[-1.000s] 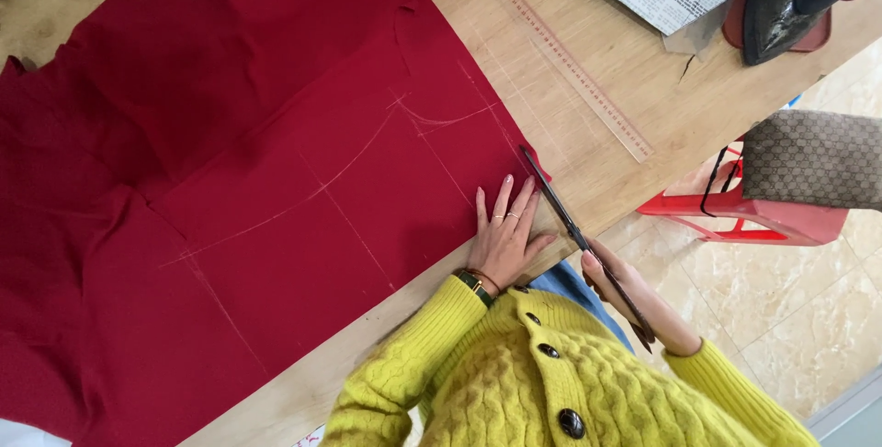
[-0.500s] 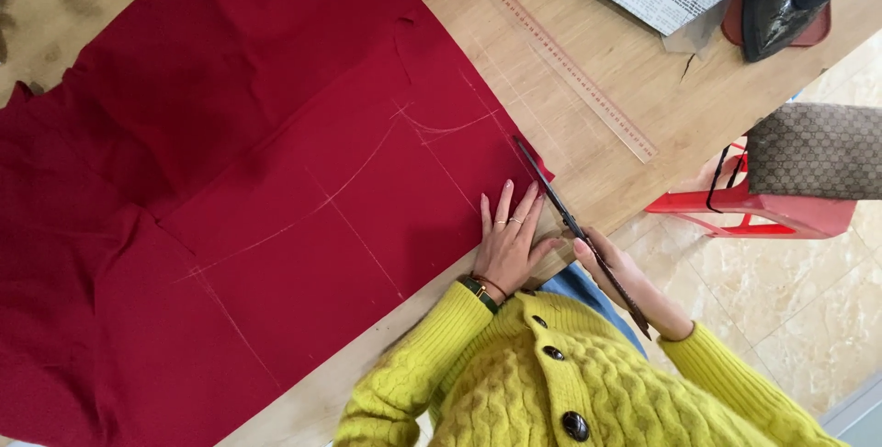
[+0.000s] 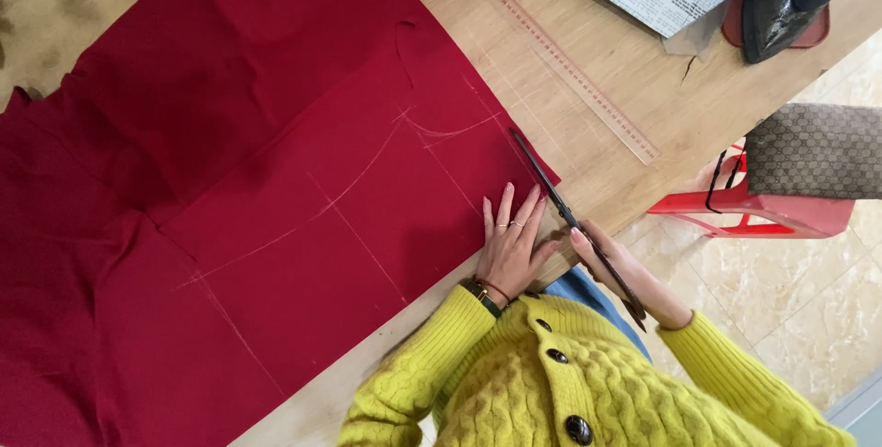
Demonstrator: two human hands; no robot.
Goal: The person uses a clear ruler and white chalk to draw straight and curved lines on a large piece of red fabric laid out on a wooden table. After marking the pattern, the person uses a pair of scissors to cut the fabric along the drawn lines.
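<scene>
Red fabric (image 3: 276, 181) pinned flat near the tabletop's edge by open-fingered left hand (image 3: 510, 245), right hand (image 3: 611, 268) gripping scissors (image 3: 574, 222), could easily wander off the chalk line if cloth shifts.

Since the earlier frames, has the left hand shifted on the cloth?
No clear shift: the left hand stays flat on the red cloth beside the scissors.

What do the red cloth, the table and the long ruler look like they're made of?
Red cloth: a woven fabric, matte, soft folds, with chalk lines on it. Table: wood or wood-look board, pale with visible grain and a small crack. Ruler: probably wood, tan like the table, with fine printed marks; plastic cannot be ruled out.
</scene>
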